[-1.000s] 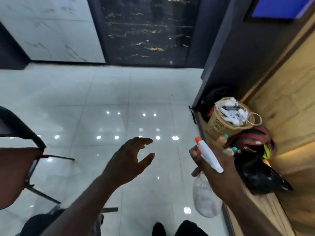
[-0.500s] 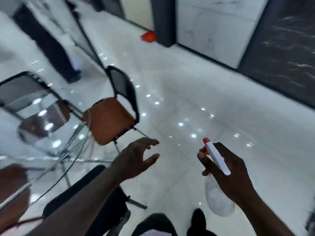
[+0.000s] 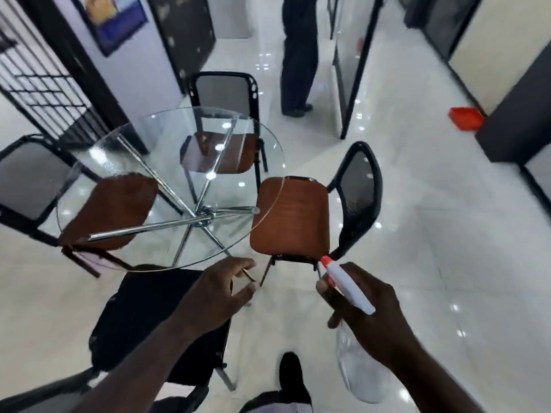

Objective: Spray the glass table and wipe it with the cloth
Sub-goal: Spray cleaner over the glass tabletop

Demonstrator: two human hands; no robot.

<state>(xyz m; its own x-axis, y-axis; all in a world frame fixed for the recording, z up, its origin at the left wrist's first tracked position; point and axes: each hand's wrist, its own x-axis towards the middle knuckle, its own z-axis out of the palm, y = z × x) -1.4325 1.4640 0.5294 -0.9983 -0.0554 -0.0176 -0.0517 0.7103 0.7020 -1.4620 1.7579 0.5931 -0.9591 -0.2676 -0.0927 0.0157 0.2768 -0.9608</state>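
— Where's the edge?
— The glass worktop [image 3: 134, 150] curves round just ahead of my left hand [image 3: 214, 296], which is loose and empty. My right hand [image 3: 366, 308] grips the spray bottle [image 3: 348, 287]. Chairs [image 3: 292, 216] ring it, and the glossy floor [image 3: 432, 234] opens rightward.

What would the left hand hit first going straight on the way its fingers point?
Likely the brown chair seat, partly under the glass table; depth is unclear, so the left hand may pass above it.

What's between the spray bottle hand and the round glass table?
Head view: a brown-seated black mesh chair stands between right hand and glass table.
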